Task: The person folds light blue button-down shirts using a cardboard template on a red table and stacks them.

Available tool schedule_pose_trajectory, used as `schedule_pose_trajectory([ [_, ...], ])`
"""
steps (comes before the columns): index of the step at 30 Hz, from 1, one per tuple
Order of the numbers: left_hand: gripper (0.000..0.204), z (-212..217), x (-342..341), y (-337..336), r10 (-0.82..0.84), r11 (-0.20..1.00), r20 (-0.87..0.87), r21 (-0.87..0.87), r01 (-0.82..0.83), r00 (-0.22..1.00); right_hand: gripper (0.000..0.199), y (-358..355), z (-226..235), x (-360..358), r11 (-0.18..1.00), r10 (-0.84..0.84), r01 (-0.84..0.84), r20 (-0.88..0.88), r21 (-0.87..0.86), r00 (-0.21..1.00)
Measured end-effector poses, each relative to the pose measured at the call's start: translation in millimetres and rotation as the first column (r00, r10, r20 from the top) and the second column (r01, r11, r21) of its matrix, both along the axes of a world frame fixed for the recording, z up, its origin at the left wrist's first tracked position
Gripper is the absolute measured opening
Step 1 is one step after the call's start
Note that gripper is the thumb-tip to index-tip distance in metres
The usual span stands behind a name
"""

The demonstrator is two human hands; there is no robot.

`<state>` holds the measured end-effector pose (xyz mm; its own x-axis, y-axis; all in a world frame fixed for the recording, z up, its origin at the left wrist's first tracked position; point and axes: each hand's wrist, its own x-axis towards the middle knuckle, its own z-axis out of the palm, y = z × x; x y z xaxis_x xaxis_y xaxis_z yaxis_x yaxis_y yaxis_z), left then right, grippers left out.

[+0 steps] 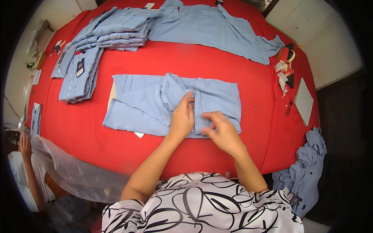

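Left hand (182, 118): my fingers pinch a bunched fold of the light blue shirt (147, 103), which lies partly folded, face down, at the middle of the red table (248, 151). Right hand (222, 132): loosely curled, fingertips resting on the shirt's near right edge, grasping nothing. Stack of folded blue shirts (116, 31): far left. Unfolded blue shirt (217, 31): spread beyond. Crumpled shirts (307, 171): off the table's right edge.

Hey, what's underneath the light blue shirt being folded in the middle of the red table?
A pale stiff board lies under the light blue shirt: its edge shows at the left and a corner at the bottom. The rest is covered. Both hands, left hand and right hand, press on top.
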<state>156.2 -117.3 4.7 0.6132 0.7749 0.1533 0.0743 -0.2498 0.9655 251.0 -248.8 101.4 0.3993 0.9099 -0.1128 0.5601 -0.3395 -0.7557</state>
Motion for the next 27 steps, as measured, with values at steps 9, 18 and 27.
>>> schedule_pose_trajectory([
  [9,0.023,-4.5,3.2,2.2,-0.039,0.864,-0.084,0.498,0.076,0.996,0.033,33.9,-73.0,61.1,0.958,-0.209,-0.016,0.736,0.286,0.644],
  [18,0.027,31.7,-6.4,-2.8,0.069,0.867,-0.210,0.496,0.045,0.975,0.022,-24.1,-42.8,96.0,0.889,-0.441,0.433,0.023,0.149,0.897],
  [27,0.052,24.6,1.6,-15.4,-0.108,0.612,-0.500,0.648,0.454,0.859,0.029,-91.5,-60.5,51.5,0.943,-0.313,0.267,0.260,0.197,0.913],
])
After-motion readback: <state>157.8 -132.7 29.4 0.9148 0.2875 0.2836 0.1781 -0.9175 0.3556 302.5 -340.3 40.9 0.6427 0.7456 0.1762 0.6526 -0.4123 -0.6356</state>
